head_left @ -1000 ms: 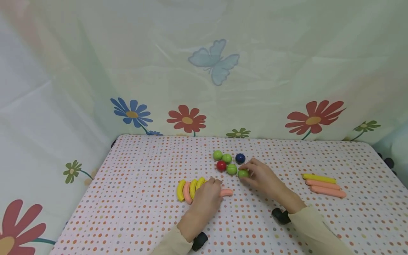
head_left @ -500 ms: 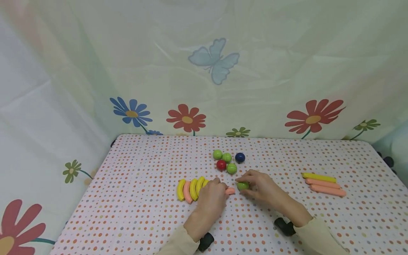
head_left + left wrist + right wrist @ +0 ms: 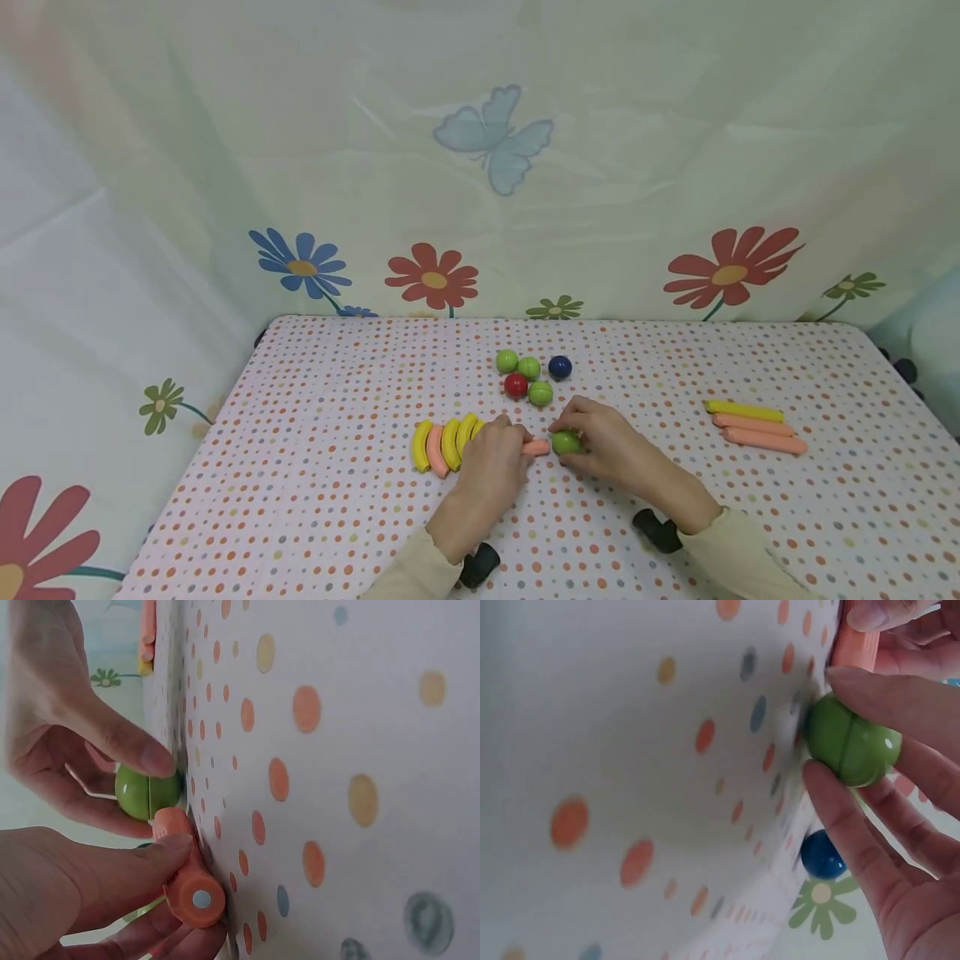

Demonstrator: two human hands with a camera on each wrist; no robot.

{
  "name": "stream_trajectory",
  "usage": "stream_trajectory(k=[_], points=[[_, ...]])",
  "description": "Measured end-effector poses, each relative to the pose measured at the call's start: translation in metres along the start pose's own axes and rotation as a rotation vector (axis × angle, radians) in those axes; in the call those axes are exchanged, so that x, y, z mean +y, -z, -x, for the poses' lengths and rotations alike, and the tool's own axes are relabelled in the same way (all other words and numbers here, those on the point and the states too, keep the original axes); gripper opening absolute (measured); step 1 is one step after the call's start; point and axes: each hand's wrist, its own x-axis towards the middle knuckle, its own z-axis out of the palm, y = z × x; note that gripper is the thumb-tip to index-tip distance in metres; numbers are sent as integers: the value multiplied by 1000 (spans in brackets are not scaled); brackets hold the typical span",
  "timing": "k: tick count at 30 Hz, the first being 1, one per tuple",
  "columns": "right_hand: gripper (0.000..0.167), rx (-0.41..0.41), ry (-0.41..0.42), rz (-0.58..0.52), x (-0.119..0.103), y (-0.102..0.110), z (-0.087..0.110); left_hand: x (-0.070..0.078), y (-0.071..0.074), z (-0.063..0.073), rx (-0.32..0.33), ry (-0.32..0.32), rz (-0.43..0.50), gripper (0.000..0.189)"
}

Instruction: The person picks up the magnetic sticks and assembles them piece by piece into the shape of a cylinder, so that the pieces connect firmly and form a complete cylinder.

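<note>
In the head view my left hand (image 3: 491, 467) pinches a pink stick (image 3: 536, 447) between thumb and fingers at the right end of a row. The left wrist view shows that stick (image 3: 193, 889) against the tabletop, its round end marked with a pale dot. My right hand (image 3: 611, 442) grips a green ball (image 3: 566, 442) with a seam round it, just beyond the stick's other end. Whether ball and stick touch, I cannot tell. Left of my left hand lie curved yellow pieces (image 3: 451, 446) and a curved pink piece (image 3: 437, 451); the hand hides part of the row.
Behind the hands sit several balls: green (image 3: 507, 361), red (image 3: 516, 385) and dark blue (image 3: 559, 367). A yellow stick (image 3: 744, 411) and two pink sticks (image 3: 765, 441) lie at the right. A flowered curtain (image 3: 622, 192) hangs behind the dotted table (image 3: 337, 383).
My right hand has drawn the green ball away from the other balls, toward me and slightly left, up to the pink stick. My left hand has shifted a little right with the stick.
</note>
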Motion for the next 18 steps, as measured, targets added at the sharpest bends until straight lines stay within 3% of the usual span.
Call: stream_trajectory(k=[6, 18], points=[[29, 8, -1, -17, 0, -5, -2, -1, 0, -1, 14, 6, 56, 9], [29, 5, -3, -50, 1, -7, 2, 3, 1, -2, 12, 4, 34, 8]])
